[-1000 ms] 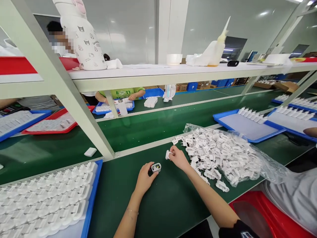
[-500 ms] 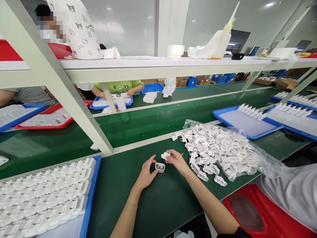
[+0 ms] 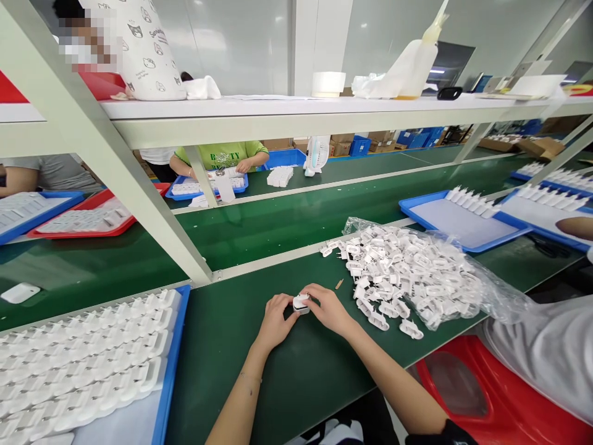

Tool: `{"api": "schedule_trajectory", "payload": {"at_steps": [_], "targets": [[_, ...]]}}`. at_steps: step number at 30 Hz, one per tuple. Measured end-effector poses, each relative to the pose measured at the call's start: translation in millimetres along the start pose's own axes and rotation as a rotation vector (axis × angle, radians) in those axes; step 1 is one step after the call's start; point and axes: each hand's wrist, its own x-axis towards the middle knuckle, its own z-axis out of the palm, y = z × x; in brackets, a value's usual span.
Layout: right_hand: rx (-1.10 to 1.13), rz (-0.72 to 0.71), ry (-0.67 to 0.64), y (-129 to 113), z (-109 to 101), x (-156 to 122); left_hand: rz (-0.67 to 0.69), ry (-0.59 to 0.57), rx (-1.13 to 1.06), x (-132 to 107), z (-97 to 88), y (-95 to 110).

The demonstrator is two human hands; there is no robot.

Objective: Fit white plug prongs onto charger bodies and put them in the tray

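Note:
Both my hands meet over the green table top near its front edge. My left hand [image 3: 273,321] and my right hand [image 3: 327,307] pinch one small white plastic charger housing [image 3: 300,302] between their fingertips, the right hand's fingers lying on its top. Just to the right a pile of white plug parts [image 3: 407,278] spills out of a clear plastic bag. A small brown sliver [image 3: 339,283] lies on the table between my right hand and the pile.
A blue tray [image 3: 169,364] packed with several white housings sits at my left. A green conveyor belt [image 3: 278,228] runs behind a slanted metal post [image 3: 139,185]. More blue trays [image 3: 463,222] lie at right. Other people work across the belt and at my right.
My right hand has brought the white cap from the pile side onto the housing held by my left hand. Both hands now close on the joined piece.

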Motion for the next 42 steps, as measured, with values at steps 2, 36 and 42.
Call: {"api": "schedule_trajectory", "payload": {"at_steps": [2, 36, 42], "targets": [[-0.026, -0.007, -0.032, -0.4, 0.6, -0.5, 0.002, 0.003, 0.000, 0.4, 0.7, -0.2], [0.532, 0.157, -0.161, 15.4, 56.2, -3.6, -0.518, 0.827, -0.045, -163.1, -77.2, 23.3], [0.383, 0.069, -0.246, 5.7, 60.8, -10.8, -0.876, 1.105, 0.331, -260.7, -148.8, -5.0]]}}
